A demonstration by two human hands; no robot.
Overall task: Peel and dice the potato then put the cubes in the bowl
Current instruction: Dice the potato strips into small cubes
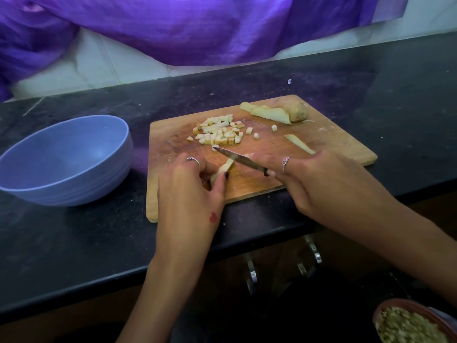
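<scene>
Gripping knife (237, 158) w/ right hand (319, 184), left hand (190, 191) pinching potato strip (222, 170) on board (333, 147).

Pale potato cubes (218, 132) heaped mid-board, uncut potato chunk (279, 112) behind, blue bowl (66, 159) empty at left.

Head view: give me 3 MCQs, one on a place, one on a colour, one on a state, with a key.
1. Where does the bowl stand relative to the cutting board?
A. to its left
B. to its right
C. on it

2. What colour is the bowl?
A. red
B. blue
C. white

3. What does the right hand hold?
A. a peeler
B. nothing
C. a knife

Key:
1 A: the bowl stands on the counter left of the cutting board.
2 B: its wall and inside are blue.
3 C: the right hand grips the knife, blade over the potato strip that the left hand pinches.
</scene>
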